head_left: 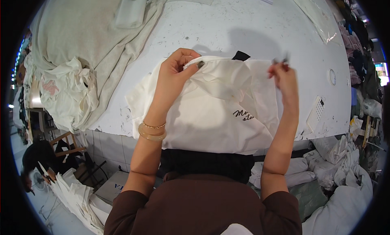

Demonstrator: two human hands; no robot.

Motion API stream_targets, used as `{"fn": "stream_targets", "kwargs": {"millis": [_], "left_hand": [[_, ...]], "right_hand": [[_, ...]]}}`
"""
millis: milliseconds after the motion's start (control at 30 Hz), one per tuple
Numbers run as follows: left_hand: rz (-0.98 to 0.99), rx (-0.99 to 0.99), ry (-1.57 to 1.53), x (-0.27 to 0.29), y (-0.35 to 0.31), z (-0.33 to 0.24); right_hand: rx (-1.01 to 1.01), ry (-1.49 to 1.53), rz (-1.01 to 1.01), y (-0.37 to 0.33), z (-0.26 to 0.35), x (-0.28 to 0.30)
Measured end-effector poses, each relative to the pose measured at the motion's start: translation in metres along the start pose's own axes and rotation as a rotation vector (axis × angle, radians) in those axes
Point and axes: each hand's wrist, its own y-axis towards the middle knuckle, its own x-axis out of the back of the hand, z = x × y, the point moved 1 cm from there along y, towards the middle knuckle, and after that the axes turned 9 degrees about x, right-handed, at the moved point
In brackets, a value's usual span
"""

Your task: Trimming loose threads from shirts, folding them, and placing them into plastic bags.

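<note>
A white T-shirt [195, 125] with dark script lettering on it lies across the near edge of the table, rumpled toward its far side. My left hand [172, 74] pinches the shirt's far edge between thumb and fingers. A small black piece [241, 55] sticks out from under the cloth's far edge. To the right of the shirt, my right hand [287, 82] is raised and apart from the fabric. Its fingers are closed around a small metal tool [281, 60], too smeared by motion to show its exact kind.
A large grey-beige cloth [93, 19] and a crumpled white garment [69, 90] cover the table's left side. Clear plastic bags [313, 15] lie at the far right. A white card [315, 113] and a roll of tape [332, 77] lie near the right edge. Another person [40, 157] bends at the lower left.
</note>
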Motion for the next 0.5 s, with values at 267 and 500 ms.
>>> {"fn": "stream_targets", "kwargs": {"millis": [267,500], "left_hand": [[0.369,0.19,-0.51,0.028,0.009,0.002],[0.496,0.182,-0.804,0.029,0.01,0.003]], "right_hand": [[-0.263,0.878,0.775,-0.005,-0.051,-0.016],[-0.209,0.447,0.901,-0.008,-0.031,-0.034]]}}
